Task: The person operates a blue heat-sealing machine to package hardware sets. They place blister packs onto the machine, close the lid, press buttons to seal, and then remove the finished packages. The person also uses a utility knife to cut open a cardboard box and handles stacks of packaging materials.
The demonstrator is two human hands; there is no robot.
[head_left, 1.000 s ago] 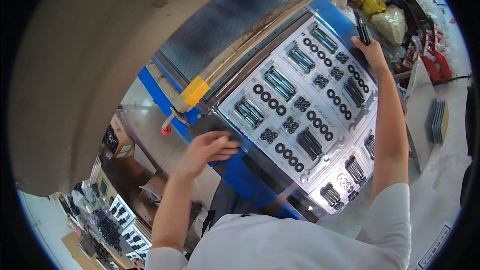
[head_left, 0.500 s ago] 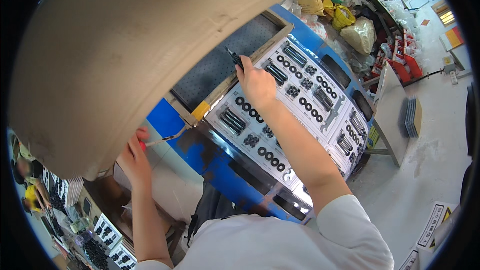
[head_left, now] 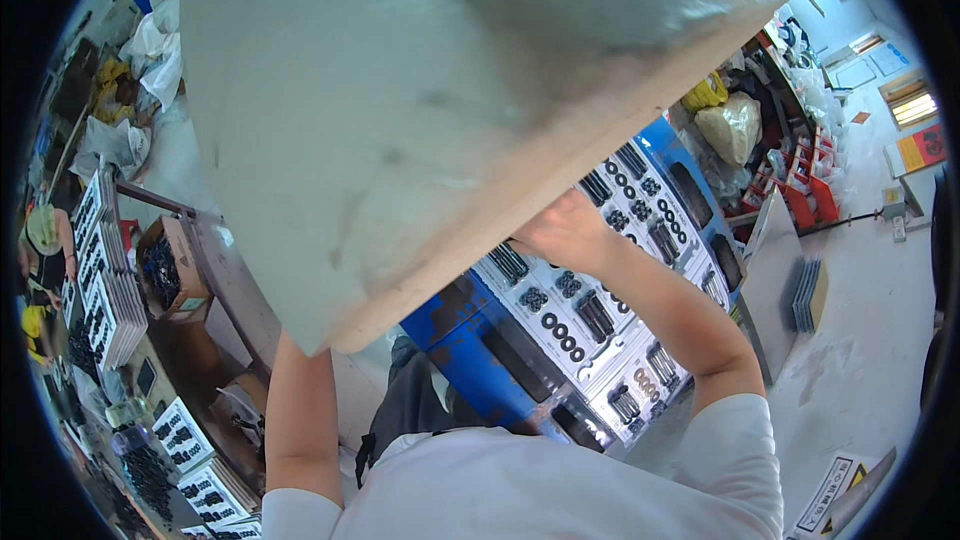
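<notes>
A large beige machine cover (head_left: 430, 140) fills the upper middle of the view. My right hand (head_left: 568, 230) reaches to its lower edge, above the printed sheet of hardware packs (head_left: 580, 315); its fingertips are hidden under the cover, so what it holds cannot be seen. Clear-wrapped black bolts (head_left: 596, 314), black rings (head_left: 563, 337) and nuts (head_left: 533, 298) lie in rows on the sheet. My left forearm (head_left: 300, 420) rises behind the cover's lower left corner, and the left hand is out of sight there. The sheet lies on a blue machine bed (head_left: 515, 365) with dark slots.
To the left, stacked hardware cards (head_left: 112, 315), a cardboard box (head_left: 180, 265) and loose black parts (head_left: 148, 470) crowd a bench. Red bins (head_left: 800, 190) and a stuffed plastic bag (head_left: 730, 128) stand at the far right. An upright board (head_left: 765, 270) leans beside several stacked panels (head_left: 808, 295).
The cover now hangs lower and further right in view, hiding the wooden frame and my left hand. My right hand's fingers and the dark handle-like piece in them have gone from sight.
</notes>
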